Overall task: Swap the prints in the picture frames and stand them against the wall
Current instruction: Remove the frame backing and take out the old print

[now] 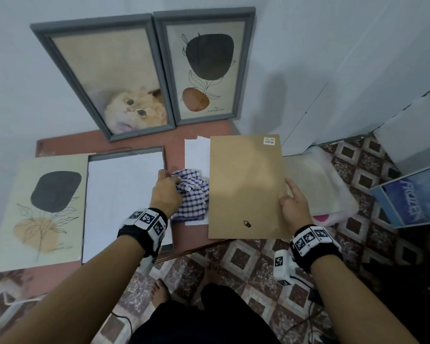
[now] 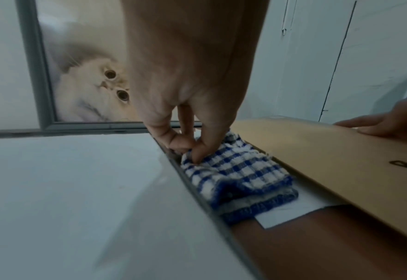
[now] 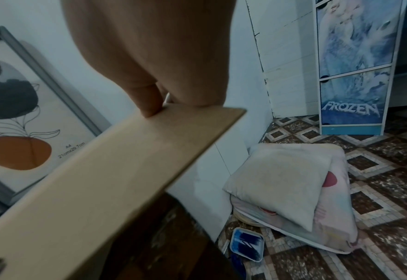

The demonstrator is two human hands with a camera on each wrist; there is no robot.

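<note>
Two grey frames lean on the wall: one with a cat print [image 1: 124,95] [image 2: 89,89], one with an abstract print [image 1: 206,70] [image 3: 13,121]. A third frame [image 1: 124,202] lies face down on the red table [image 1: 179,142], a white sheet showing in it. A loose abstract print [image 1: 40,209] lies to its left. My left hand [image 1: 168,186] [image 2: 188,147] pinches a blue checked cloth [image 1: 191,197] [image 2: 235,176] beside that frame. My right hand [image 1: 292,199] [image 3: 164,106] grips the right edge of a brown backing board [image 1: 246,187] [image 2: 329,163] [image 3: 96,180], held tilted above the table.
White papers [image 1: 196,152] lie under the cloth and board. A pillow on folded bedding [image 1: 315,184] [image 3: 283,181] sits on the patterned floor to the right, with a blue Frozen cabinet [image 1: 407,197] [image 3: 355,75] beyond. A small blue tray [image 3: 246,244] lies by the table's foot.
</note>
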